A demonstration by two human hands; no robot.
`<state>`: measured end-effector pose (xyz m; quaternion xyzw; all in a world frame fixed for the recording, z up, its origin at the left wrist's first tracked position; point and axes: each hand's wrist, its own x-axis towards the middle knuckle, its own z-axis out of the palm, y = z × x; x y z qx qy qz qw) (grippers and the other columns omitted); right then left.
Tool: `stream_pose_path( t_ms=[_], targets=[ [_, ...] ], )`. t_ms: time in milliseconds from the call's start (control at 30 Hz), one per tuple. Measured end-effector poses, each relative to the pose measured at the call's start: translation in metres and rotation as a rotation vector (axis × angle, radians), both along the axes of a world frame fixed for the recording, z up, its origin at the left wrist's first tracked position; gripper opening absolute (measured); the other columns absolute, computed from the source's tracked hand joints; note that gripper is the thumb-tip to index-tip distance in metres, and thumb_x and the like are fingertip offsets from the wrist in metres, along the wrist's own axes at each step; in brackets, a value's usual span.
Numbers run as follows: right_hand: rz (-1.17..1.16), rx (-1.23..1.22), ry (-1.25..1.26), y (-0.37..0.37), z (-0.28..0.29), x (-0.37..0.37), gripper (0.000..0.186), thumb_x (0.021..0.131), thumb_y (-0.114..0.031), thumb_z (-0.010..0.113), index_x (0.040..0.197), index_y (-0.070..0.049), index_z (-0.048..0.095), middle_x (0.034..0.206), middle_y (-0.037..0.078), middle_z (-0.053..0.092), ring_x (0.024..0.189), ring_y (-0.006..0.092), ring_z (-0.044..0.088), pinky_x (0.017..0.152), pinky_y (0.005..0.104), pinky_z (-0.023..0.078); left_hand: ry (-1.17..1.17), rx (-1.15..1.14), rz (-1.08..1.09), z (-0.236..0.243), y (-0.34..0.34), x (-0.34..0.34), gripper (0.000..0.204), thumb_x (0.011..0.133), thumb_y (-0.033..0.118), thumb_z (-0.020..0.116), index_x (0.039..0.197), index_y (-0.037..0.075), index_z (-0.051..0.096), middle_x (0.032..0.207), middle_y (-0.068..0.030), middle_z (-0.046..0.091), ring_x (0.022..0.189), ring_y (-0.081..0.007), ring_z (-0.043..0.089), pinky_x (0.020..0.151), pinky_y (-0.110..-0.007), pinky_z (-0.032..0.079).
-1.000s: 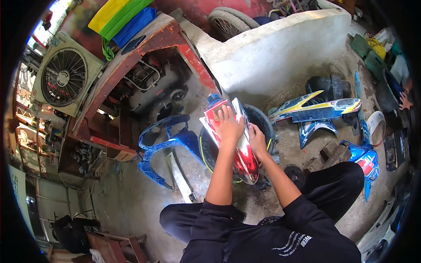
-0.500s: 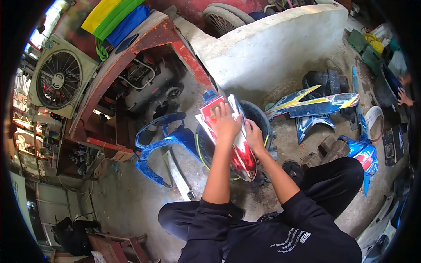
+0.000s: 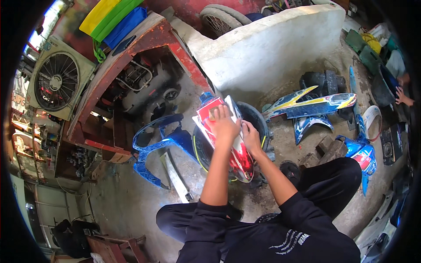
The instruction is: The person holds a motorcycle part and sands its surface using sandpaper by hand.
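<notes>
A long red-and-white plastic body panel, pointed at its near end and blue at the far tip, lies across a dark bucket. My left hand is on its top, fingers closed over a small tan pad pressed against the red surface. My right hand grips the panel's right edge below it. To the left is a blue curved frame piece with a pale strip beside it.
A red-painted bench over a compressor, a fan and a white low wall surround me. Blue-yellow panels and blocks lie right. Another person's hand shows at the far right edge.
The view has shifted slightly, so the scene sits a little further left and up. My left hand has moved slightly on the panel, and the tan pad shows more under its fingers.
</notes>
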<state>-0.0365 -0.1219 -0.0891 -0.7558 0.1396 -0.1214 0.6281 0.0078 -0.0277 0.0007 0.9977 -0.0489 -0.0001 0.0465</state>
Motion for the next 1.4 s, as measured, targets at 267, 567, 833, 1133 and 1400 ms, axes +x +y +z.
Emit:
stream_pose_path(
  t_ms=[267,567,833,1133,1400],
  targets=[
    [-0.004,0.015,-0.002,-0.004,-0.001,0.001,0.041,0.103,-0.035,0.048,0.125,-0.005,0.064,0.113,0.029,0.067,0.111,0.0459,0.062,0.093,0.0482,0.051,0.021,0.000,0.027,-0.001,-0.011,-0.003,0.076,0.093,0.054,0.050,0.152,0.006,0.038,0.159,-0.0119,0.037,0.149,-0.0293,0.031,0.120,-0.062,0.014],
    [-0.032,-0.011,-0.015,-0.007,-0.003,0.004,0.039,0.102,-0.035,0.050,0.126,-0.007,0.064,0.107,0.030,0.068,0.105,0.0477,0.063,0.089,0.0500,0.052,-0.200,-0.013,-0.015,-0.005,-0.012,-0.009,0.074,0.094,0.051,0.051,0.153,0.008,0.038,0.160,-0.0108,0.037,0.148,-0.0315,0.033,0.118,-0.065,0.016],
    [-0.045,-0.020,-0.015,-0.011,-0.003,0.002,0.040,0.103,-0.035,0.048,0.125,-0.006,0.064,0.109,0.030,0.067,0.107,0.0480,0.063,0.090,0.0508,0.051,-0.002,-0.113,-0.043,0.002,-0.004,-0.007,0.072,0.097,0.050,0.047,0.154,0.008,0.035,0.162,-0.0098,0.032,0.150,-0.0298,0.029,0.118,-0.066,0.016],
    [-0.006,0.012,-0.006,-0.005,-0.002,0.003,0.042,0.103,-0.035,0.049,0.127,-0.004,0.063,0.115,0.029,0.066,0.112,0.0474,0.061,0.095,0.0496,0.050,-0.036,-0.093,-0.061,0.010,0.000,-0.012,0.069,0.095,0.048,0.051,0.151,0.010,0.041,0.159,-0.0112,0.037,0.149,-0.0343,0.030,0.117,-0.066,0.018],
    [-0.022,0.021,0.031,-0.016,-0.010,0.000,0.041,0.102,-0.036,0.050,0.127,-0.006,0.063,0.113,0.029,0.067,0.112,0.0464,0.062,0.095,0.0494,0.050,0.071,-0.008,-0.066,0.021,-0.016,-0.014,0.072,0.095,0.051,0.051,0.152,0.009,0.039,0.160,-0.0094,0.036,0.146,-0.0310,0.036,0.115,-0.067,0.020]
  ],
)
